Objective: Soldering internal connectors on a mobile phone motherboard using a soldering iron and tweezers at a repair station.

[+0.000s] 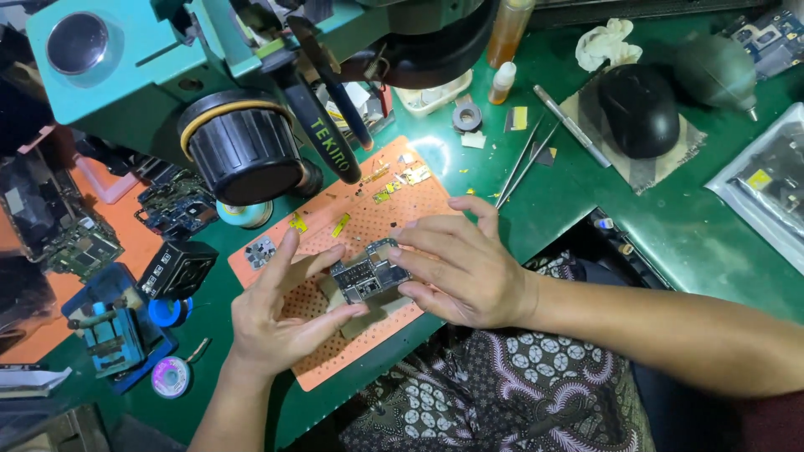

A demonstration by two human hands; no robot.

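Orange perforated mat (360, 226) lies beneath the phone circuit board (368, 274), pinched between left hand (280, 314) and right hand (456, 264); uneven pressure might flex it.

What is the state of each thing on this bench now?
circuit board: held flat between both hands, over the orange mat
left hand: fingers on board's left edge
right hand: fingers on board's right edge
tweezers: lying untouched
black mouse: resting on cloth pad
small bottle: upright, capped
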